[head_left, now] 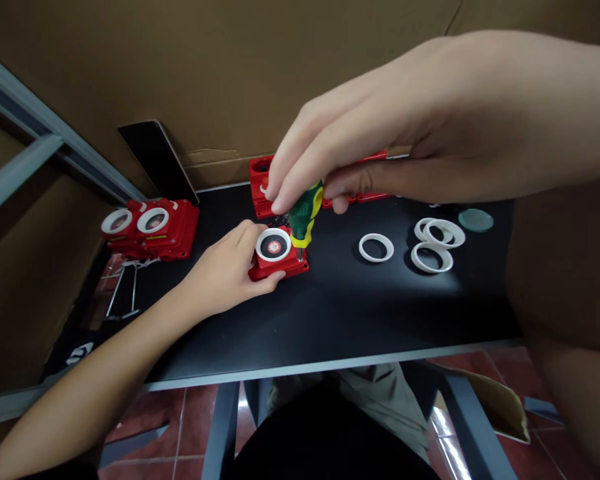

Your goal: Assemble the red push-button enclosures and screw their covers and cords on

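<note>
Bracing the likely light, stiff housing [281,265], your left hand [233,268] clasps its sides; your right hand [380,130] grips the screwdriver [304,217].

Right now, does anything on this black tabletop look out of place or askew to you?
Only mildly: three white rings overlap in an untidy cluster, while a fourth ring lies apart. Nothing looks clearly broken on the red unit under the screwdriver.

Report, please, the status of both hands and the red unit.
Left hand holding red unit. Right hand gripping green-yellow screwdriver, tip at unit's right side. Loose white rings off right, out of the way.
</note>
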{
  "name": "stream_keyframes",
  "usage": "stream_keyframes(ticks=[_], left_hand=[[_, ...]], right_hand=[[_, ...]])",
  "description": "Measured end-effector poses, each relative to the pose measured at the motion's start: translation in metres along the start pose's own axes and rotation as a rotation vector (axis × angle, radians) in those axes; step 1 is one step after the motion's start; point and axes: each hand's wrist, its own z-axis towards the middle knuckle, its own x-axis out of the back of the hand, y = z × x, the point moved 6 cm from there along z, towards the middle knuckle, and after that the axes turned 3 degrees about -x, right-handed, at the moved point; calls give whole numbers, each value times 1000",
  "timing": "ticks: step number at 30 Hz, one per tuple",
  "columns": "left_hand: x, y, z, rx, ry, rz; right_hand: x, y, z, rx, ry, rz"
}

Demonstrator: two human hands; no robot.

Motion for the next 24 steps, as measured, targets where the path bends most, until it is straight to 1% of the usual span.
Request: stream_keyframes(ticks=[7, 10, 14, 17, 24], left_hand=[[0, 0, 0, 12, 2, -6], [0, 0, 0, 10, 0, -10], [-1, 1, 0, 3, -5, -12], [-1, 0, 1, 0, -4, -14], [-2, 0, 0, -16, -3, -26]], right_hand=[[-1, 1, -1, -42, 10, -55], [-2, 2, 0, -76, 24, -63], [-4, 0, 1, -92, 46, -128], [-4, 0, 3, -105, 60, -134], [-6, 8, 6, -158, 70, -256]])
